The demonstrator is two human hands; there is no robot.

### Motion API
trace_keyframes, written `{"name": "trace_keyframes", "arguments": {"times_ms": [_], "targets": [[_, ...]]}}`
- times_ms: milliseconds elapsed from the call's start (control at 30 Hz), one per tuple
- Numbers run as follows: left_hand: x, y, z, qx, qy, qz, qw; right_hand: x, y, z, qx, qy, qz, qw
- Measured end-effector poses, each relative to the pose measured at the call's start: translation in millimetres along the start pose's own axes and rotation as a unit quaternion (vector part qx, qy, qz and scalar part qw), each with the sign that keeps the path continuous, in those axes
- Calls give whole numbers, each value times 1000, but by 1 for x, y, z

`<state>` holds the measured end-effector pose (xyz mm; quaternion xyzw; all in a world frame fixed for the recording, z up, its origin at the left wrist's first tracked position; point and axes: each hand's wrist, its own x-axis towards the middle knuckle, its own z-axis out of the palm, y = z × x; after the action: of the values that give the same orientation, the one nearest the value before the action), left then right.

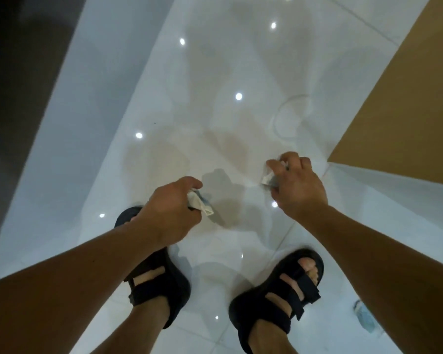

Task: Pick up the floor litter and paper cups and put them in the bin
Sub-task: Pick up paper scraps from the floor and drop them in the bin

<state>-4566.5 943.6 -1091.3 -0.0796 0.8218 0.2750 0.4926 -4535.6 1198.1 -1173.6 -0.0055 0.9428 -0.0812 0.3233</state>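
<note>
My left hand [170, 208] grips a crumpled piece of white paper [201, 204] above the glossy white floor, just ahead of my left sandal. My right hand [296, 182] grips another crumpled piece of white paper [269, 178], its fingers curled round it, farther right and slightly forward. A small bluish scrap of litter [366, 316] lies on the tiles at the lower right, partly hidden by my right forearm. No bin or paper cup is in view.
My feet in black sandals [276, 295] stand on the white tiled floor [215, 72]. A brown wooden panel [407, 98] rises at the right. A white wall base and dark area [16, 98] run along the left.
</note>
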Motion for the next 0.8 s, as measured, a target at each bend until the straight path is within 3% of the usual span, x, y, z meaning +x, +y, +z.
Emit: {"name": "trace_keyframes", "arguments": {"times_ms": [100, 300, 533, 800], "targets": [[-8, 14, -19, 6, 8, 17, 1000, -9, -19, -19, 83, 0, 11, 996], [-77, 65, -76, 27, 24, 55, 998, -60, -81, -122, 119, 31, -48, 991], [-226, 103, -168, 37, 58, 54, 996, -150, -147, -288, 109, 27, -78, 991], [-405, 112, -244, -28, 185, 44, 981, -245, -239, -441, 35, 42, -156, 986]]}}
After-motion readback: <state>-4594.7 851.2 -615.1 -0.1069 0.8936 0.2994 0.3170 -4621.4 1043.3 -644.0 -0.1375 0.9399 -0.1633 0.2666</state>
